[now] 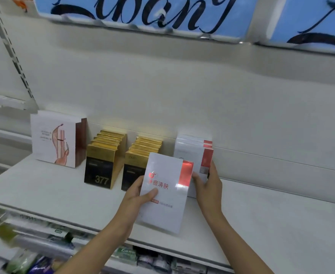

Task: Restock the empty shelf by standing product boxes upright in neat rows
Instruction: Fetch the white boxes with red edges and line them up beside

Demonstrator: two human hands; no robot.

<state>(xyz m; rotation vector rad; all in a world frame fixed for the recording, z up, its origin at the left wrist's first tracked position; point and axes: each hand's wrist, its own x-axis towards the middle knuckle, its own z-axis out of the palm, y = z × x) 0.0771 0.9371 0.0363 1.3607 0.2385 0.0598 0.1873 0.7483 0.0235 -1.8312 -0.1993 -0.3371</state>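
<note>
My left hand [138, 196] grips a flat white box with a red corner and red lettering [164, 192], held tilted above the front of the white shelf [54, 192]. Its thumb lies across the box's face. Behind it a row of several matching white-and-red boxes [194, 149] stands upright against the back wall. My right hand [210, 184] holds the front box of that row, thumb on its face and fingers round its right edge. Two rows of gold-and-black boxes [103, 161] [132, 169] stand to the left.
A white display card with a pink product picture [54, 139] stands at the shelf's far left. The shelf runs bare to the right of the white boxes [281, 210]. A lower shelf holds mixed packets [44, 260]. Blue lettered signs [143, 14] hang overhead.
</note>
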